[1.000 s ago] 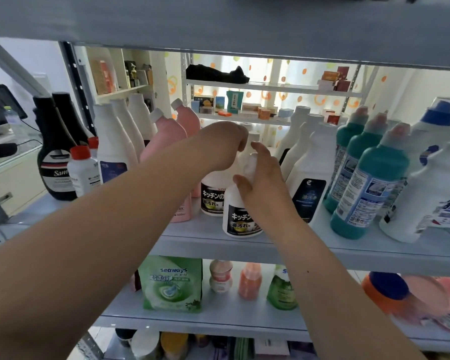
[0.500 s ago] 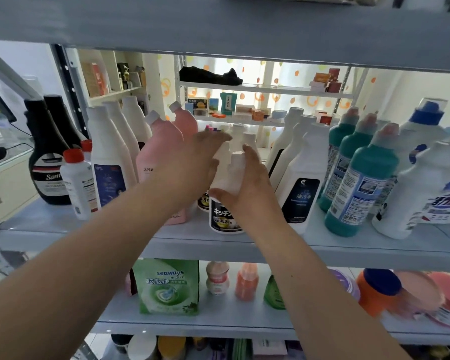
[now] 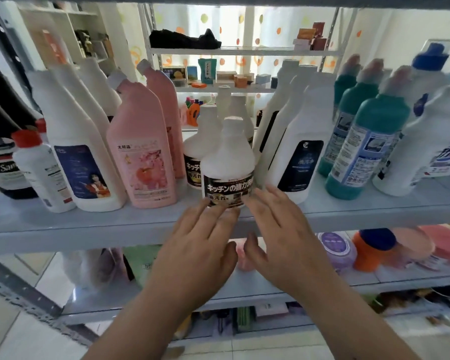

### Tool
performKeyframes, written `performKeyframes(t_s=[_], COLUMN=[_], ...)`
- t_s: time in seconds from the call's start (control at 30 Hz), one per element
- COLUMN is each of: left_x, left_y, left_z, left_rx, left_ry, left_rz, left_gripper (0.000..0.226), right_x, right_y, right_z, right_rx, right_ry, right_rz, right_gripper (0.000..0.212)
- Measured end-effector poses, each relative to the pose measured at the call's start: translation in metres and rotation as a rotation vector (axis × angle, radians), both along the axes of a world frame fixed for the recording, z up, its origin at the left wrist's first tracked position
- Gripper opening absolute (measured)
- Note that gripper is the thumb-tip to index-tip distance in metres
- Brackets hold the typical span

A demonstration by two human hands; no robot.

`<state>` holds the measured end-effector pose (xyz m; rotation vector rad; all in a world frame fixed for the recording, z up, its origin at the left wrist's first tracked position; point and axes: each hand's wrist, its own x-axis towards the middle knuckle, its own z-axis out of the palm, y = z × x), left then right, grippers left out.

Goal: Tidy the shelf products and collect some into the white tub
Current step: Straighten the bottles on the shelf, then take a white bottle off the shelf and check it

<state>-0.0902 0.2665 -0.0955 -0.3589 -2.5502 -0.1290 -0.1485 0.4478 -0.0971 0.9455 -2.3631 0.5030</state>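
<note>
The person stands close to the shelf (image 3: 89, 224), both arms reaching in at chest height. The left hand (image 3: 200, 248) and the right hand (image 3: 286, 237) are flat and spread. Their fingers are straight and hold nothing, and they sit side by side just in front of a white bottle (image 3: 227, 157) with a black label. The left fingertips (image 3: 205, 216) lie across the foot of that label. I cannot tell whether they touch it or hover just off it. The right hand looks a little apart from the bottle.

The bottle stands upright near the front lip of the shelf, label facing out. It heads a short file of matching bottles (image 3: 200, 152) lined up behind it. That file sits between the pink bottles (image 3: 140, 162) on the left and the tall white bottles with dark labels (image 3: 296, 157) on the right, so each kind keeps its own lane. To my eye this is the tidying step. Open palms on either side suit squaring a bottle up or nudging it into line, not lifting it.

The white tub is nowhere in view, so I cannot judge how the collecting is going.
</note>
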Motion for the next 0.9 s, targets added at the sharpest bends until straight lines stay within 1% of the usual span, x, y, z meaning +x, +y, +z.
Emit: performKeyframes(t_s=[0.07,0.2,0.3,0.37,0.43,0.5,0.6,0.67,0.73,0.8,0.9], left_x=[-0.004,-0.014,-0.022,-0.025,-0.026,-0.027,-0.03,-0.031,-0.031,-0.03,-0.029], left_y=[0.006,0.023,0.043,0.058,0.07,0.079,0.086,0.088,0.09,0.092,0.094], left_z=[-0.004,-0.01,-0.016,-0.018,-0.022,-0.026,-0.031,-0.03,-0.025,-0.019,-0.017], left_rx=[0.002,-0.011,-0.009,0.001,0.004,0.006,0.019,0.049,0.067,0.071,0.065], left_ry=[0.019,0.024,0.005,-0.029,-0.065,-0.077,-0.067,-0.049,-0.036,-0.056,-0.097], left_rz=[-0.022,-0.038,0.004,0.058,0.123,0.186,0.242,0.26,0.273,0.291,0.325], left_gripper=[0.052,0.049,0.047,0.049,0.051,0.051,0.05,0.049,0.047,0.05,0.053], right_x=[-0.002,-0.014,-0.028,-0.037,-0.042,-0.048,-0.063,-0.074,-0.084,-0.093,-0.102], right_y=[0.01,0.037,0.061,0.071,0.074,0.073,0.07,0.065,0.06,0.058,0.061], right_z=[-0.007,-0.011,-0.006,0.001,0.007,0.012,0.023,0.03,0.036,0.041,0.045], right_rx=[-0.001,-0.087,-0.157,-0.213,-0.271,-0.341,-0.48,-0.589,-0.655,-0.657,-0.631], right_ry=[0.013,0.06,0.043,-0.049,-0.207,-0.354,-0.528,-0.626,-0.667,-0.686,-0.705], right_rz=[-0.023,-0.026,-0.014,-0.029,-0.056,-0.028,0.02,0.072,0.098,0.092,0.117], right_gripper=[0.055,0.042,0.042,0.051,0.067,0.08,0.093,0.093,0.091,0.085,0.07])
